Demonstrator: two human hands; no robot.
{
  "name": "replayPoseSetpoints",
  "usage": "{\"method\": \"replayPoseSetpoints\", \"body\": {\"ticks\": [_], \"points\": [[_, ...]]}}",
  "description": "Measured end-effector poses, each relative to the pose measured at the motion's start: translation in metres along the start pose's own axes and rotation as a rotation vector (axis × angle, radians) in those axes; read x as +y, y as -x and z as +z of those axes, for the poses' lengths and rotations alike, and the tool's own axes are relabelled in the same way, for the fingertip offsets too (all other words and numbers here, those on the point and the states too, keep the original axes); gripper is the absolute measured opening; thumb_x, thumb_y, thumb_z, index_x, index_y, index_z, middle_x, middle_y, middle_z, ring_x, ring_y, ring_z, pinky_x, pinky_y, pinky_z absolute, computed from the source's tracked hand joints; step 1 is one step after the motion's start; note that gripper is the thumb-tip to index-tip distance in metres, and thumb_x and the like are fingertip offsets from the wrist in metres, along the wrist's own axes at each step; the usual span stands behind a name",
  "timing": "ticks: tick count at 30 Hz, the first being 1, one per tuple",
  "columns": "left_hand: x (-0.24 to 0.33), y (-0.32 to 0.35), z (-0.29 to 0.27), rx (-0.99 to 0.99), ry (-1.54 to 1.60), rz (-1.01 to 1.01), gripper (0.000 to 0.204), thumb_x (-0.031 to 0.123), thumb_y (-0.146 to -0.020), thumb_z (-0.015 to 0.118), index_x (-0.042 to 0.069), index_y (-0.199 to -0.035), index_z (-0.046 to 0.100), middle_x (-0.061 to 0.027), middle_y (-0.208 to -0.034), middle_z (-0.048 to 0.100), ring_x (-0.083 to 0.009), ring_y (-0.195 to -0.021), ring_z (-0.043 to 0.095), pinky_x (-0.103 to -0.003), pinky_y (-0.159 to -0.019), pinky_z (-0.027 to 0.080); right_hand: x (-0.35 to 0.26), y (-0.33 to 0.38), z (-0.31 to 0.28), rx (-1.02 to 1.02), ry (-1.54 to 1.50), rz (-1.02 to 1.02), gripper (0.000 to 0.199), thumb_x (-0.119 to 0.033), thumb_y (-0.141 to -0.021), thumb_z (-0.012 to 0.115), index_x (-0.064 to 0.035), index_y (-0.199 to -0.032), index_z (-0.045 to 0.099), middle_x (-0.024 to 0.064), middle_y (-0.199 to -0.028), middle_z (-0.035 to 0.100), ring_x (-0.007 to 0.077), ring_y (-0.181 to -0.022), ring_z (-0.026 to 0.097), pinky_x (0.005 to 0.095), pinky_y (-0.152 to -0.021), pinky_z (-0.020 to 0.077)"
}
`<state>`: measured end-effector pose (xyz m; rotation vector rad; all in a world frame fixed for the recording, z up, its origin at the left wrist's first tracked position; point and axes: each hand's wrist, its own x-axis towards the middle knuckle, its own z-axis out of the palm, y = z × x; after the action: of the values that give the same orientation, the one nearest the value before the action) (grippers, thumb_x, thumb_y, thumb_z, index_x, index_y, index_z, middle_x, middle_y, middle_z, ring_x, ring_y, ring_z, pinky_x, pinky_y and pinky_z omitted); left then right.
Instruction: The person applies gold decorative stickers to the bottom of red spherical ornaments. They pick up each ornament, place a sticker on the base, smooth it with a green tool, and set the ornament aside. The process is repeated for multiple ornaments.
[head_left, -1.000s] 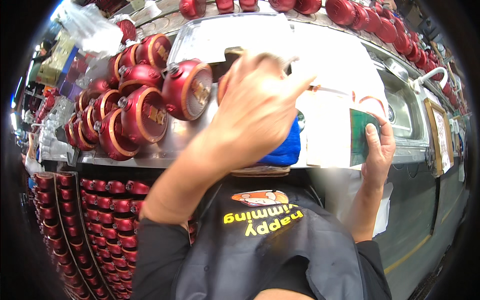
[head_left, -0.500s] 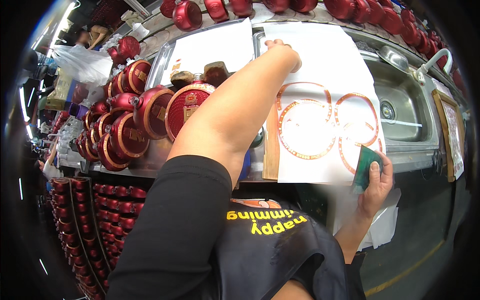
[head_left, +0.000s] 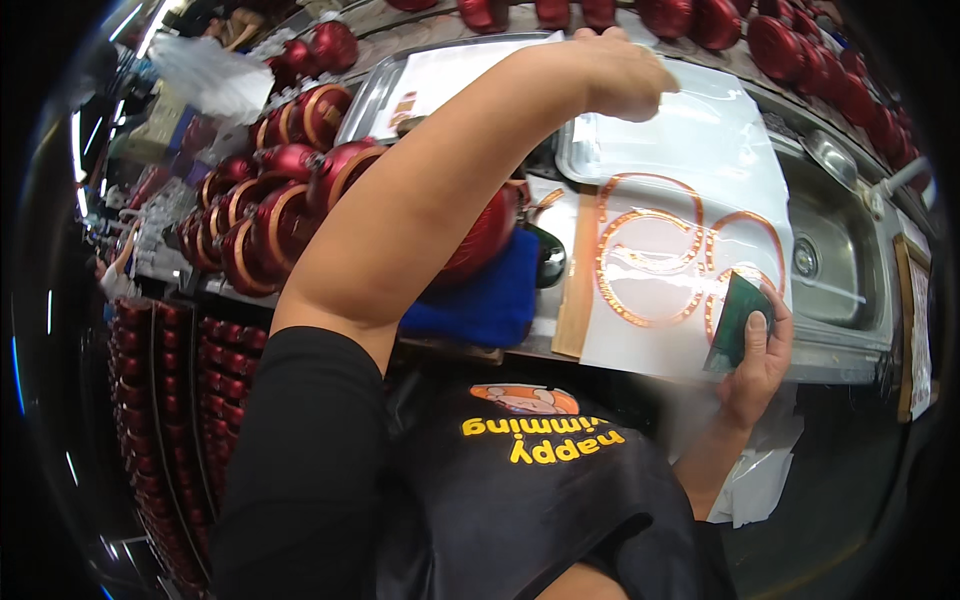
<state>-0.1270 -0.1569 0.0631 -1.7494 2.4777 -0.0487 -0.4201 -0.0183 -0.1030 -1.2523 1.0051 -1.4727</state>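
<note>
My left arm stretches across to the far side of the work surface. There my left hand [head_left: 625, 78] is closed, fingers curled, over the far end of a glossy sheet [head_left: 690, 110]; what it grips is hidden. Orange-red ring-shaped decals [head_left: 650, 320] show on the sheet's near half. At the sheet's near right corner my right hand [head_left: 760, 350] holds a dark green flat scraper [head_left: 737, 315] between thumb and fingers, against or just above the sheet. Beneath my left forearm a red pot [head_left: 485, 240] rests by a blue cloth [head_left: 485, 300], partly covered.
Several red pots with gold bands [head_left: 285, 215] crowd the left. A metal tray [head_left: 375, 100] with white paper lies behind them. To the right is a steel sink [head_left: 830, 235] with a tap [head_left: 905, 178]. A wooden board edge [head_left: 575, 290] runs along the sheet's left side.
My left hand has moved right and farther away. The view has shifted, bringing the blue cloth and the pot under my arm into sight. My right hand still holds the scraper.
</note>
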Motion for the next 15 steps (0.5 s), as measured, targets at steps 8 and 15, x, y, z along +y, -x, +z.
{"method": "replayPoseSetpoints", "body": {"ticks": [8, 15], "points": [[-0.035, 0.259, 0.059, 0.915, 0.321, -0.193, 0.042, 0.019, -0.103, 0.059, 0.002, -0.141, 0.063, -0.0180, -0.132, 0.069, -0.0364, -0.116, 0.059, -0.043, -0.104, 0.044, -0.012, -0.003, 0.075, -0.397, 0.190, -0.238, 0.045, 0.008, -0.101, 0.038, 0.0030, -0.142, 0.057, 0.0228, -0.159, 0.045, 0.0321, -0.146, 0.047, 0.0370, -0.104, 0.0536], [-0.026, 0.312, 0.158, 0.880, 0.466, -0.332, 0.058, 0.040, -0.108, 0.051, -0.001, -0.149, 0.055, -0.0215, -0.143, 0.061, -0.0378, -0.131, 0.050, -0.046, -0.118, 0.029, -0.023, 0.009, 0.151, -0.563, 0.540, -0.386, 0.047, 0.005, -0.100, 0.048, 0.0045, -0.147, 0.053, 0.0222, -0.155, 0.051, 0.0343, -0.145, 0.049, 0.0406, -0.116, 0.0398]]}}
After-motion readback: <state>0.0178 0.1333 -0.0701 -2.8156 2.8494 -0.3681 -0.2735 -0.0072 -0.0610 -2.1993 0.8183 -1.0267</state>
